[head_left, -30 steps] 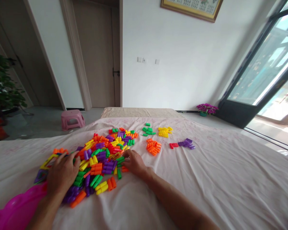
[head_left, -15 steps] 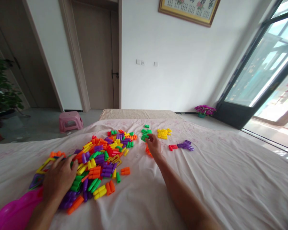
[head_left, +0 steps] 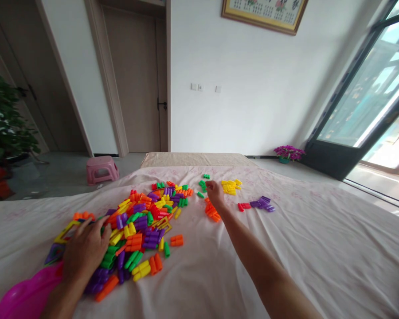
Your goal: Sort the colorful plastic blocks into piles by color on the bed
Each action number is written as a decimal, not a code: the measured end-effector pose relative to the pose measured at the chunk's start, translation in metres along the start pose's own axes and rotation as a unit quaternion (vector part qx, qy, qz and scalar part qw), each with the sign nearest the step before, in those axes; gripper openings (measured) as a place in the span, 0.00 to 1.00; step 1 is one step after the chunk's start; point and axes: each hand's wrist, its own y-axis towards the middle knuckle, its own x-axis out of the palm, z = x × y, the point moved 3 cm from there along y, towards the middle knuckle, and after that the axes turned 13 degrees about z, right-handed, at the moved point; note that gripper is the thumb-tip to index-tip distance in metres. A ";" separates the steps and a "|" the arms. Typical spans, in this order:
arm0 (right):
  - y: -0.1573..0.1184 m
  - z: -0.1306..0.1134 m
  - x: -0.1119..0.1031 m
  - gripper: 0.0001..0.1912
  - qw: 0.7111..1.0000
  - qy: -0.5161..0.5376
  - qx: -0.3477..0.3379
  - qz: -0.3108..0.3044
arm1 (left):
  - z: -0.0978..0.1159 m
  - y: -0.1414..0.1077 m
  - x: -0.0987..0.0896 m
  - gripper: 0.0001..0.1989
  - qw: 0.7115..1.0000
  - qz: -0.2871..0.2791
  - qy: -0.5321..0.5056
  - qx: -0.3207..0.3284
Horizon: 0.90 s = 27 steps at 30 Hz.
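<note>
On the left, a heap of toy building blocks (head_left: 142, 221) in purple, orange, yellow, green and red lies on the cloth. My left hand (head_left: 88, 243) rests on the heap's near-left side, fingers spread, gripping nothing I can see. My right hand (head_left: 215, 192) reaches to the far middle with its fingers pinched at a green block (head_left: 203, 184); the fingertips partly cover it. Another green block (head_left: 200, 195) lies just below, and a small green block (head_left: 206, 176) sits farther off. Orange blocks (head_left: 213, 212) lie beside my right wrist. Yellow blocks (head_left: 231, 187) form a group just right of that hand.
Purple blocks (head_left: 263, 204) and red blocks (head_left: 244, 207) lie farther right on the wrinkled pale tablecloth (head_left: 306, 248). A pink basin (head_left: 29, 290) is at the lower left, beside my left forearm. A pink stool (head_left: 102, 170) stands on the floor beyond the table.
My right hand has shifted slightly away from me over the green blocks, uncovering more of the orange group. My left hand stays on the heap. The whole view has moved slightly.
</note>
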 end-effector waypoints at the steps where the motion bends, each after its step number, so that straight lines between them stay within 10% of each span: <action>1: -0.010 -0.007 0.005 0.16 0.999 -0.004 -0.027 -0.024 | 0.000 0.000 0.000 0.27 1.000 0.000 -0.002 0.000; 9: -0.073 -0.056 0.038 0.16 0.940 -0.196 -0.176 -0.215 | 0.000 -0.001 0.001 0.28 1.000 0.001 0.001 -0.001; 27: -0.063 -0.033 0.019 0.12 0.941 -0.160 -0.212 -0.211 | -0.002 -0.002 0.003 0.26 1.000 0.008 0.002 0.004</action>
